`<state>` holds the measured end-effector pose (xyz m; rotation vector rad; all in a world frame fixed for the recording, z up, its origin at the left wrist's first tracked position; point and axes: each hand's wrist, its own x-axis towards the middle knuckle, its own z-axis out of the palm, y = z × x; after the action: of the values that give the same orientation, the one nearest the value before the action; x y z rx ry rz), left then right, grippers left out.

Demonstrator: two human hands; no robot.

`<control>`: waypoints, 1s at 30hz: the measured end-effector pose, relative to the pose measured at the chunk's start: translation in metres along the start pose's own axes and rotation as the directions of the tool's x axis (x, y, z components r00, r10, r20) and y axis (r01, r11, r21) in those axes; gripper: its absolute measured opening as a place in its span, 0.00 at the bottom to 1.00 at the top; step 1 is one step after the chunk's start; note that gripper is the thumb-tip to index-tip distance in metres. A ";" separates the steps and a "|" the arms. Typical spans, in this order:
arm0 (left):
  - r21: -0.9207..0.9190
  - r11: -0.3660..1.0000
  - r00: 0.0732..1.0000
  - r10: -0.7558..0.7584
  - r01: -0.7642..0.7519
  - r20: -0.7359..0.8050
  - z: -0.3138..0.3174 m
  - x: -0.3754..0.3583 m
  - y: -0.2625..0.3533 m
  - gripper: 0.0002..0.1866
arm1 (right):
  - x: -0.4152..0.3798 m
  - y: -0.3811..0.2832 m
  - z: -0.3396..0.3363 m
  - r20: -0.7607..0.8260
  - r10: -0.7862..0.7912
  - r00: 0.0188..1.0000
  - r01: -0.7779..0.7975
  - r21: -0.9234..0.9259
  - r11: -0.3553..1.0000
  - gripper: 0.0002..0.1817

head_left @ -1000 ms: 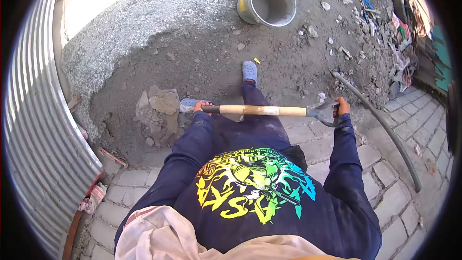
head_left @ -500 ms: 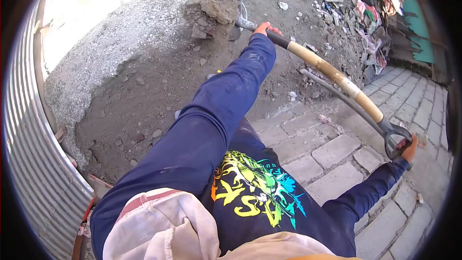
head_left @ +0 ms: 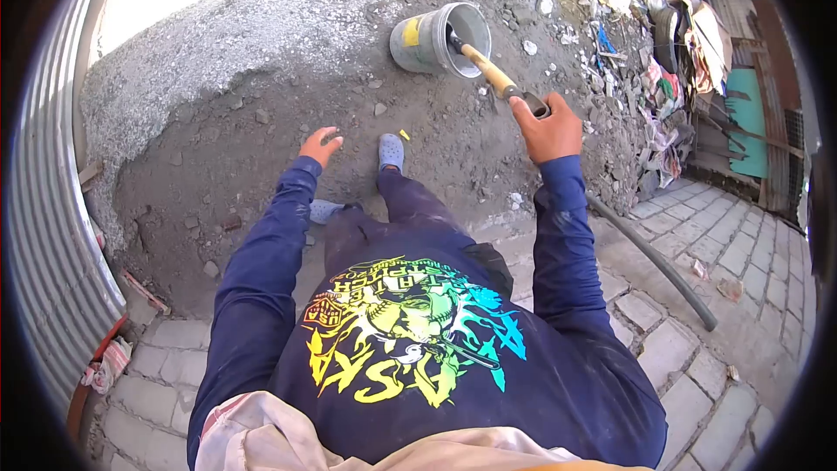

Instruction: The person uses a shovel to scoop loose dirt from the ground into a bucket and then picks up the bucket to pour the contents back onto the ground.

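Observation:
My right hand [head_left: 547,129] grips the dark grip at the end of a wooden-handled shovel [head_left: 489,71]. The shovel's blade end is down inside a grey metal bucket [head_left: 425,40] with a yellow label, which leans on the dirt ahead of me. My left hand [head_left: 319,145] hangs free over the dirt, fingers loosely apart, holding nothing. Both arms are in dark blue sleeves. My feet in blue clogs [head_left: 391,152] stand on the dark soil.
A mound of dark dirt and grey gravel [head_left: 235,44] fills the ground ahead. Corrugated metal sheet [head_left: 39,209] curves along the left. A dark hose [head_left: 654,262] lies across the brick paving [head_left: 697,358] at right. Rubble and scrap [head_left: 671,44] pile up at the far right.
The loaded shovel swung up from the dirt pile and over to the bucket. My left hand let go of the shaft; only my right hand holds the shovel now.

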<state>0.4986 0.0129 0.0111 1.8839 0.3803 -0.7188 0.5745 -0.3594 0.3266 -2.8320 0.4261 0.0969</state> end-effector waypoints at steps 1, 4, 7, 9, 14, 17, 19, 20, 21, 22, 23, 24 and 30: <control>-0.132 0.987 0.989 -0.102 0.088 -0.110 -0.028 -0.025 -0.055 0.29 | -0.009 -0.012 0.003 0.050 0.017 0.999 -0.019 0.032 0.999 0.30; -0.339 0.897 0.846 -0.401 0.284 -0.351 -0.086 -0.097 -0.192 0.26 | -0.001 -0.044 0.024 0.008 -0.199 0.980 0.199 -0.021 0.980 0.30; -0.480 0.787 0.720 -0.583 0.387 -0.377 -0.082 -0.188 -0.260 0.24 | -0.009 -0.093 -0.011 -0.010 -0.383 0.924 0.380 -0.103 0.919 0.31; -0.598 0.676 0.658 -0.689 0.430 -0.305 -0.072 -0.236 -0.284 0.24 | -0.022 -0.125 -0.078 -0.039 -0.471 0.881 0.455 -0.194 0.869 0.29; -0.632 0.542 0.656 -0.751 0.553 -0.071 0.004 -0.280 -0.375 0.18 | -0.132 -0.219 -0.258 0.016 -0.544 0.839 0.543 -0.112 0.832 0.10; -0.622 0.593 0.715 -0.695 0.512 -0.075 0.030 -0.266 -0.330 0.16 | -0.211 -0.272 -0.288 -0.037 -0.889 0.457 0.888 -0.034 0.458 0.20; -0.615 0.690 0.840 -0.537 0.382 -0.081 0.035 -0.241 -0.303 0.20 | -0.233 -0.302 -0.268 0.104 -0.980 0.172 0.978 0.104 0.182 0.22; -0.601 0.740 0.881 -0.458 0.302 -0.121 0.036 -0.222 -0.294 0.23 | -0.238 -0.317 -0.252 0.195 -0.978 0.068 0.976 0.190 0.106 0.21; -0.596 0.757 0.893 -0.427 0.267 -0.143 0.031 -0.203 -0.278 0.27 | -0.237 -0.322 -0.235 0.210 -0.978 0.015 0.964 0.257 0.070 0.21; -0.646 0.715 0.890 -0.441 0.268 -0.119 0.011 -0.201 -0.240 0.31 | -0.236 -0.320 -0.217 0.305 -0.939 0.161 0.943 0.232 0.237 0.22; -0.755 0.610 0.911 -0.411 0.243 -0.039 -0.004 -0.189 -0.223 0.37 | -0.232 -0.318 -0.198 0.386 -0.871 0.305 0.904 0.171 0.392 0.25; -0.837 0.498 0.893 -0.450 0.227 -0.025 -0.020 -0.182 -0.206 0.41 | -0.225 -0.315 -0.173 0.351 -0.901 0.254 0.923 0.191 0.334 0.29; -0.776 -0.433 0.765 -0.636 -0.459 -0.098 -0.086 -0.206 -0.163 0.59 | -0.139 -0.305 -0.114 0.231 -0.835 0.499 0.496 0.715 0.493 0.26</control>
<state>0.2755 0.1711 0.0491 -0.0507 1.2246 0.4486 0.5354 -0.0724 0.5302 -1.9905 -0.7646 0.5201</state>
